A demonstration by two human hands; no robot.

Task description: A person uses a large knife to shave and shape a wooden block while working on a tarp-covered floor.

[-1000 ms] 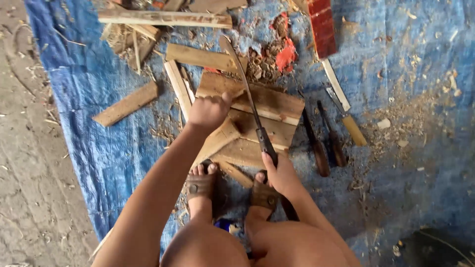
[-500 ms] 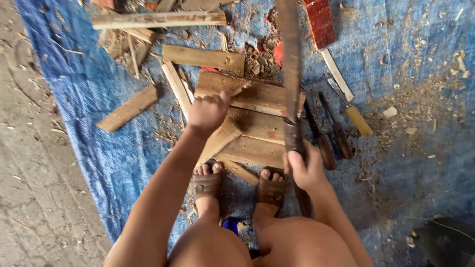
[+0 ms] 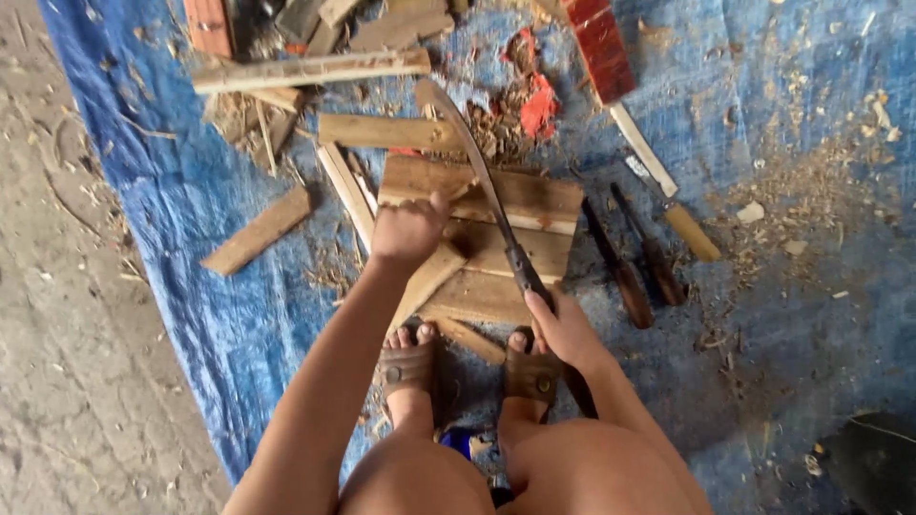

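My left hand [image 3: 408, 229] grips a piece of wood [image 3: 431, 272] standing on a flat wooden board [image 3: 496, 243] in front of my sandalled feet. My right hand [image 3: 563, 329] is closed round the handle of a long curved blade [image 3: 477, 172]. The blade lies down across the board, its tip pointing away from me, just right of my left hand. Both hands rest over the board on a blue tarp [image 3: 811, 286].
Two dark-handled chisels [image 3: 634, 257] and a pale-handled tool [image 3: 673, 205] lie right of the board. Wood offcuts [image 3: 260, 229], a long stick [image 3: 310, 69], a red block [image 3: 599, 48] and shavings are scattered at the top. Bare concrete floor [image 3: 76, 334] runs along the left.
Half a second ago the blade was raised upright above the board. It has now come down beside my left hand, as it lay one second ago. My left hand stayed on the wood.
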